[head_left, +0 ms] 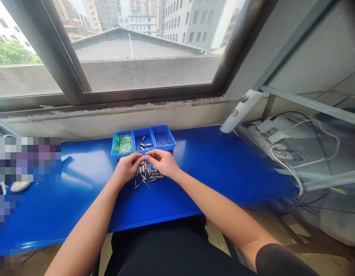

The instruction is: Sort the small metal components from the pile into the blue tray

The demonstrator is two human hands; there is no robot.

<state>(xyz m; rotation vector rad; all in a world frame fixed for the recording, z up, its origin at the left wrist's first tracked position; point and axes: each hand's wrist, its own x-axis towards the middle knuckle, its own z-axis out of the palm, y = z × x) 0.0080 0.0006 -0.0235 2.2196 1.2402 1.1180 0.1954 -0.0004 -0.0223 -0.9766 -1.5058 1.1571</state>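
My left hand (pixel 127 168) and my right hand (pixel 163 162) meet over a heap of small grey metal cylinders and thin pins (pixel 148 175) on the blue table (pixel 223 168). Both hands have their fingertips pinched together at the same spot, on a small part too tiny to name. Just behind the hands stand three joined blue bins (pixel 143 141): the left one holds green bags (pixel 123 143), the middle one a few grey cylinders (pixel 145 145), the right one a few thin pins (pixel 166 142).
A white tumbler (pixel 240 111) leans at the table's back right. To the right lie a power strip (pixel 269 142) with plugs and white cables. A white mouse-like object (pixel 20 186) sits at the left. A window sill runs behind the bins.
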